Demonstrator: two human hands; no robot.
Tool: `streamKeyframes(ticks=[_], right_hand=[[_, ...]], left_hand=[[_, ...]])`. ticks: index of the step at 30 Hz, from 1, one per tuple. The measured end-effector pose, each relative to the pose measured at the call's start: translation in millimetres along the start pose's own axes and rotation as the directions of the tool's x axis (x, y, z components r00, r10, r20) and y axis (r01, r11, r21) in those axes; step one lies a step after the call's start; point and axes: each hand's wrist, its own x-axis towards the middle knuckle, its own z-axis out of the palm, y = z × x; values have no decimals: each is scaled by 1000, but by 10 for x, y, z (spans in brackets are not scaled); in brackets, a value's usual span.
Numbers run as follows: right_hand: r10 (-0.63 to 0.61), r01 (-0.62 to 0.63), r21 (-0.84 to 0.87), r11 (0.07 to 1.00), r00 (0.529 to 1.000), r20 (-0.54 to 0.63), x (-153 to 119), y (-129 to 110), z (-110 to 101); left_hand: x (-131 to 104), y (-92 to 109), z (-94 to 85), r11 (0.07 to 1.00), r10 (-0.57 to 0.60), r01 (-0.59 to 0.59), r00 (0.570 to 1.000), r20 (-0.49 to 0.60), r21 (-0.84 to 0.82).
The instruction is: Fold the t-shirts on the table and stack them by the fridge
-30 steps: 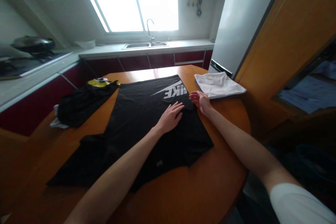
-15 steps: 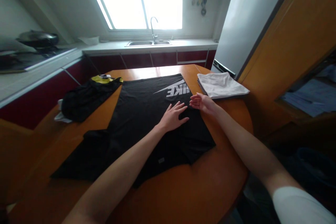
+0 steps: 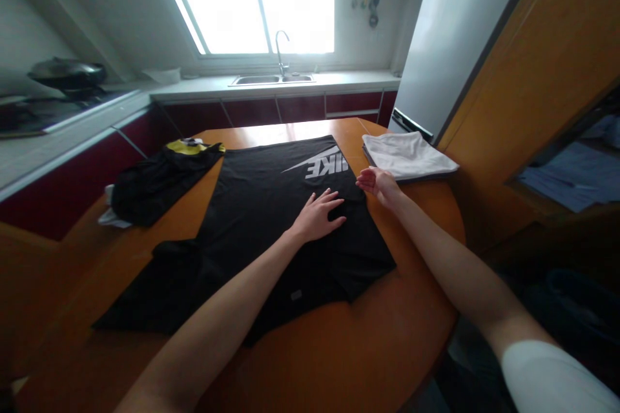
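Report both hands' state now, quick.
Left hand: open, palm down on the black T-shirt, gripping nothing.
Right hand: open, loosely curled at the shirt's edge, nothing visibly held.

Shirt [image 3: 252, 200] on table [image 3: 349, 348], middle. Clothes pile [image 3: 155, 190] to its left, folded stack [image 3: 407, 155] to its right. Counter [image 3: 356, 80] with sink [image 3: 279, 79] behind table; window [image 3: 290, 3] above sink. Fridge [image 3: 440, 45] behind stack, to the right. Pan [image 3: 68, 74] on stove [image 3: 58, 111], far left.

2 hands [image 3: 317, 218] [image 3: 382, 187], 1 spread black shirt [image 3: 261, 193], 1 rumpled clothes heap [image 3: 155, 187], 1 folded stack [image 3: 409, 155], 2 sink basins [image 3: 258, 80] [image 3: 297, 79], 1 faucet [image 3: 279, 55], 1 fridge [image 3: 436, 45], 1 wooden surface [image 3: 363, 348].
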Motion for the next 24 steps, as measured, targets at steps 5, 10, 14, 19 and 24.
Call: streamKeyframes(ticks=[5, 10, 14, 19, 24], right_hand=[[-13, 5, -112, 994, 998, -67, 4, 63, 29], [-186, 185, -25, 982, 976, -112, -15, 1, 34], [-196, 192, -43, 980, 972, -126, -30, -1, 44], [-236, 219, -106, 970, 955, -183, -34, 8, 43], [-305, 276, -148, 950, 923, -235, -39, -11, 37]], left_hand=[[4, 0, 3, 1000, -4, 4, 1000, 10, 1], [-8, 26, -9, 1000, 0, 0, 1000, 11, 1], [-10, 23, 8, 1000, 3, -3, 1000, 17, 29], [-4, 22, 26, 999, -18, 19, 1000, -14, 34], [-14, 49, 13, 997, -24, 24, 1000, 2, 69]])
